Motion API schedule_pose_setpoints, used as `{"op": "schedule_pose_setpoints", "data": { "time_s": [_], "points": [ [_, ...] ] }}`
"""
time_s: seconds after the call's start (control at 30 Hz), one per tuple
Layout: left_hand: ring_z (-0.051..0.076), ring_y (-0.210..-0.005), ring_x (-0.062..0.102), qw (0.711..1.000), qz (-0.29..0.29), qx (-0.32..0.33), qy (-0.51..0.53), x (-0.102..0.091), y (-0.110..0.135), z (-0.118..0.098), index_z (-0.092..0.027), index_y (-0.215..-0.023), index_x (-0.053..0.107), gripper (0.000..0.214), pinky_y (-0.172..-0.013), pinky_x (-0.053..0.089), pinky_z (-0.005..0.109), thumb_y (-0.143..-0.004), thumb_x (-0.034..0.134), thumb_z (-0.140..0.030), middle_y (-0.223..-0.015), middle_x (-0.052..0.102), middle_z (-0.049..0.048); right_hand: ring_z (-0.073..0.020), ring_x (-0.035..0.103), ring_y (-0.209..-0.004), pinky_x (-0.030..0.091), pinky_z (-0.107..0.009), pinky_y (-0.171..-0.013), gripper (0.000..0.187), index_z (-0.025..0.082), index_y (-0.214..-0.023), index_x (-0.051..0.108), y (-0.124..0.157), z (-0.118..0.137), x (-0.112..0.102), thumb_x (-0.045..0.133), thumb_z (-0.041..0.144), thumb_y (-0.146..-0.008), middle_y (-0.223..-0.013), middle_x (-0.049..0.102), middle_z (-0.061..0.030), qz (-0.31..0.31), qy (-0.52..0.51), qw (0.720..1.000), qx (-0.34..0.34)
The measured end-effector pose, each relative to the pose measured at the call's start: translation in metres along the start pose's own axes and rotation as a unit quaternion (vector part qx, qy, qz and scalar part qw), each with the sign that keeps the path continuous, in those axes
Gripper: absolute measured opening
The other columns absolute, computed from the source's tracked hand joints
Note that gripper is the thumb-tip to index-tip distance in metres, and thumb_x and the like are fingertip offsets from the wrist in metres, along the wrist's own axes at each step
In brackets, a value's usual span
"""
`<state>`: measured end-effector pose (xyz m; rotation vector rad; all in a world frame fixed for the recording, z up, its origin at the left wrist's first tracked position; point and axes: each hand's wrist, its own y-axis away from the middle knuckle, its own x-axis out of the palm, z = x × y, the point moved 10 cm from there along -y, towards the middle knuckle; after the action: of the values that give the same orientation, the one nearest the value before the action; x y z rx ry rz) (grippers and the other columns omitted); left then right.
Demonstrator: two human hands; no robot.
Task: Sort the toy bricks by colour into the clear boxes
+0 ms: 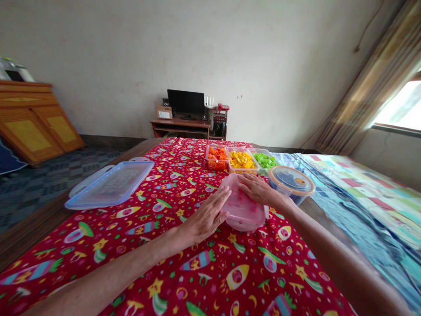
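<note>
A plastic food container with a translucent pink lid (246, 215) rests on the red patterned tablecloth (184, 263). My left hand (207, 217) is at its left edge, fingers stretched out and thumb apart. My right hand (255, 188) lies flat on top of the lid near the far right side, fingers extended. Just behind the container stands a clear divided box (229, 170) with orange (217, 158), yellow (241, 159) and green (265, 161) pieces in separate compartments. What the pink-lidded container holds is hidden.
To the right stands a round container (292, 180) with an orange-rimmed lid and dark contents. A large clear lid with blue rim (112, 184) lies at the left. Beyond the table are a desk with a monitor (186, 103), a wooden cabinet (39, 123) and a bed (371, 188).
</note>
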<state>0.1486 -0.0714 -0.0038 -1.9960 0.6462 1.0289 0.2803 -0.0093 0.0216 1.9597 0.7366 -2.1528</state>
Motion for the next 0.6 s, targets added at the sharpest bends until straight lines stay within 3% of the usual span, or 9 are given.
{"op": "schedule_pose_setpoints", "data": {
  "time_s": [0.1, 0.27, 0.33, 0.43, 0.5, 0.6],
  "points": [
    [0.021, -0.145, 0.023, 1.0, -0.004, -0.007, -0.003, 0.0, -0.005, 0.0, -0.018, -0.148, 0.029, 0.058, -0.118, 0.024, 0.041, -0.099, 0.026, -0.048, -0.156, 0.029, 0.0114, -0.0255, 0.036, -0.138, 0.027, -0.047, -0.115, 0.05, 0.011, -0.138, 0.047, -0.001, -0.002, 0.012, 0.026, 0.034, -0.1, -0.145, 0.045, -0.0147, 0.027, -0.001, 1.0, 0.002],
    [0.022, -0.144, 0.023, 0.999, 0.019, -0.02, 0.016, 0.002, -0.004, 0.0, -0.015, -0.146, 0.034, 0.061, -0.119, 0.022, 0.041, -0.098, 0.026, -0.052, -0.156, 0.029, 0.0125, -0.0253, 0.039, -0.137, 0.028, -0.046, -0.114, 0.048, 0.012, -0.135, 0.051, -0.001, -0.002, 0.008, 0.029, 0.035, -0.099, -0.142, 0.049, -0.0149, 0.003, -0.026, 1.0, 0.011],
    [0.023, -0.146, 0.019, 0.998, 0.026, -0.037, 0.049, 0.002, -0.001, 0.002, -0.017, -0.148, 0.032, 0.062, -0.12, 0.019, 0.04, -0.098, 0.026, -0.053, -0.158, 0.022, 0.0105, -0.0251, 0.041, -0.135, 0.03, -0.046, -0.113, 0.048, 0.009, -0.133, 0.053, 0.005, -0.006, -0.003, 0.029, 0.033, -0.098, -0.139, 0.052, -0.017, -0.038, -0.045, 0.997, 0.041],
    [0.023, -0.147, 0.009, 0.989, 0.0, -0.098, 0.111, -0.004, 0.005, 0.015, -0.02, -0.151, 0.022, 0.065, -0.12, 0.012, 0.041, -0.097, 0.025, -0.055, -0.161, 0.011, 0.0064, -0.0253, 0.045, -0.132, 0.035, -0.045, -0.111, 0.049, 0.008, -0.133, 0.052, 0.029, -0.009, -0.032, 0.029, 0.034, -0.099, -0.136, 0.054, -0.0187, -0.154, -0.078, 0.981, 0.085],
    [0.023, -0.147, 0.007, 0.971, -0.018, -0.166, 0.172, -0.004, 0.01, 0.032, -0.022, -0.153, 0.016, 0.069, -0.12, 0.01, 0.041, -0.095, 0.028, -0.058, -0.161, 0.009, 0.0051, -0.0255, 0.05, -0.128, 0.038, -0.045, -0.108, 0.048, 0.01, -0.132, 0.052, 0.054, -0.005, -0.047, 0.03, 0.036, -0.099, -0.134, 0.056, -0.0182, -0.207, -0.09, 0.971, 0.085],
    [0.025, -0.146, 0.013, 0.915, -0.031, -0.254, 0.311, 0.005, 0.016, 0.053, -0.024, -0.153, 0.016, 0.075, -0.119, 0.015, 0.043, -0.092, 0.036, -0.061, -0.159, 0.019, 0.0055, -0.027, 0.049, -0.129, 0.042, -0.047, -0.105, 0.048, 0.014, -0.136, 0.049, 0.088, 0.003, -0.048, 0.032, 0.037, -0.098, -0.136, 0.055, -0.0178, -0.208, -0.091, 0.97, 0.084]
  ]
}}
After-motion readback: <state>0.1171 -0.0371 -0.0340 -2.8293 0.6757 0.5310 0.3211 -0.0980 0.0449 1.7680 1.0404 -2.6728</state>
